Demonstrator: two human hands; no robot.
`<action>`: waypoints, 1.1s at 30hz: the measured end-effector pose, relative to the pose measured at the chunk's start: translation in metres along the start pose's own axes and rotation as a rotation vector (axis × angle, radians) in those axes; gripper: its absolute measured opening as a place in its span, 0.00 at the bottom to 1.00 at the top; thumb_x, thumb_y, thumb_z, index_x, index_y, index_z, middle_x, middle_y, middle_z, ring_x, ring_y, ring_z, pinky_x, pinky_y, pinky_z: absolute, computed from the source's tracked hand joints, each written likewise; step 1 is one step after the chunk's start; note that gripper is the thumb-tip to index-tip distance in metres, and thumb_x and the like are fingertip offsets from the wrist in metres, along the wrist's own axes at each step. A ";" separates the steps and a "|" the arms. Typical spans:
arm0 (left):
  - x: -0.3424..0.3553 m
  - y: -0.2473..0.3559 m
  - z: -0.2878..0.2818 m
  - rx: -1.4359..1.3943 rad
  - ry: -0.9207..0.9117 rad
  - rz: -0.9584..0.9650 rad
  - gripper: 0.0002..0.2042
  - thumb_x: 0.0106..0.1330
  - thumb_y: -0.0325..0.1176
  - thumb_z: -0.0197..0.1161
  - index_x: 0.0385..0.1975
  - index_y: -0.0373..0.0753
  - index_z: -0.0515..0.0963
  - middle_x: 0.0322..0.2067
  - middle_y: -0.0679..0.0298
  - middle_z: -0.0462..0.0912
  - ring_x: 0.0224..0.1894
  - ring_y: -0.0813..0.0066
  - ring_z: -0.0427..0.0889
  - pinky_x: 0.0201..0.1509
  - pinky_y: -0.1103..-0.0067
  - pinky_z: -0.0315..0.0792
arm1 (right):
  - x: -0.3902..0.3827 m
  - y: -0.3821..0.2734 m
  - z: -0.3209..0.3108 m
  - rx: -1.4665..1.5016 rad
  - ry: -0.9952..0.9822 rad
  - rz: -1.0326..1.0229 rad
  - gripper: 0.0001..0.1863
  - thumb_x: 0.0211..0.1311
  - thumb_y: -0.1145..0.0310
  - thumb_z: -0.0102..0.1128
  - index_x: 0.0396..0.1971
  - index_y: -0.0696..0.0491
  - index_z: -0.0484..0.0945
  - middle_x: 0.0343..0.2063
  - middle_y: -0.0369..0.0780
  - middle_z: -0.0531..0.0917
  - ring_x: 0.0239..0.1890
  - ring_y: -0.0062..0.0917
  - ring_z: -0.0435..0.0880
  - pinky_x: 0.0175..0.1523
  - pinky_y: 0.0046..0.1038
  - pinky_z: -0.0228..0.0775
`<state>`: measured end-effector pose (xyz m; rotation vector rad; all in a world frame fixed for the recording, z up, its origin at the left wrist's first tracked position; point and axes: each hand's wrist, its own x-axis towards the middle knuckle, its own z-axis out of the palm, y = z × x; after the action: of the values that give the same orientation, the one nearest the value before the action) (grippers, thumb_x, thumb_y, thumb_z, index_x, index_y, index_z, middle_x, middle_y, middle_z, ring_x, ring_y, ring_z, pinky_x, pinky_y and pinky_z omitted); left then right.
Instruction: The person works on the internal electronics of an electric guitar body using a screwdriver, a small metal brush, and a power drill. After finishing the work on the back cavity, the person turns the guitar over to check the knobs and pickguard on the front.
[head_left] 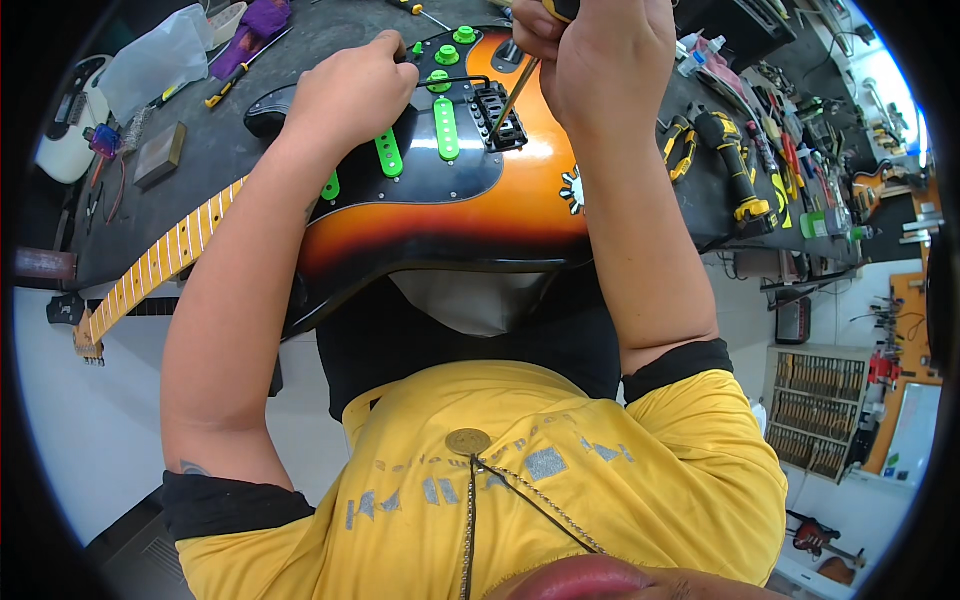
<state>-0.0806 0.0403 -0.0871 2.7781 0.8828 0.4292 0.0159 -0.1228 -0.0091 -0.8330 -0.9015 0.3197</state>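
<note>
A sunburst electric guitar [400, 225] lies face up across the bench edge, its maple neck [165, 255] pointing to the lower left. On its black pickguard [470, 175] sit bright green pickup covers and knobs. My left hand [355, 90] is closed above the pickups, at the end of the black tremolo arm [455, 80]; its fingertips are hidden. Gripped by the handle in my right hand [605, 70], a screwdriver [517, 92] slants down, its tip at the black bridge [505, 120]. Whether the tip sits in a screw is too small to tell.
On the right of the dark bench lie a yellow-and-black power drill [735, 165], pliers [680, 150] and many hand tools. At the left are a metal block [160, 155], a plastic bag [155, 60], a purple cloth [250, 35] and another screwdriver [235, 82].
</note>
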 end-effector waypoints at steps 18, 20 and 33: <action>-0.001 -0.004 0.002 -0.025 0.008 0.012 0.18 0.69 0.40 0.52 0.54 0.43 0.79 0.42 0.45 0.86 0.48 0.42 0.83 0.54 0.55 0.75 | -0.005 -0.008 -0.015 -0.163 -0.272 0.003 0.21 0.74 0.68 0.64 0.59 0.56 0.66 0.38 0.33 0.78 0.32 0.12 0.75 0.37 0.19 0.69; 0.000 -0.003 0.003 -0.021 0.010 0.015 0.18 0.69 0.40 0.52 0.54 0.43 0.79 0.43 0.46 0.86 0.49 0.42 0.83 0.54 0.55 0.75 | 0.010 -0.017 -0.024 -0.280 -0.306 0.049 0.33 0.65 0.73 0.72 0.66 0.56 0.66 0.41 0.37 0.82 0.37 0.14 0.81 0.42 0.20 0.76; -0.009 0.017 -0.022 0.027 -0.049 -0.046 0.16 0.70 0.40 0.56 0.43 0.33 0.82 0.41 0.46 0.88 0.46 0.49 0.86 0.54 0.60 0.77 | 0.050 -0.102 -0.006 -0.987 -0.650 -0.352 0.22 0.59 0.60 0.78 0.44 0.61 0.83 0.31 0.35 0.84 0.34 0.21 0.87 0.42 0.23 0.82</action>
<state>-0.0862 0.0235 -0.0637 2.7737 0.9455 0.3430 0.0415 -0.1639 0.0937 -1.4736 -1.8504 -0.2241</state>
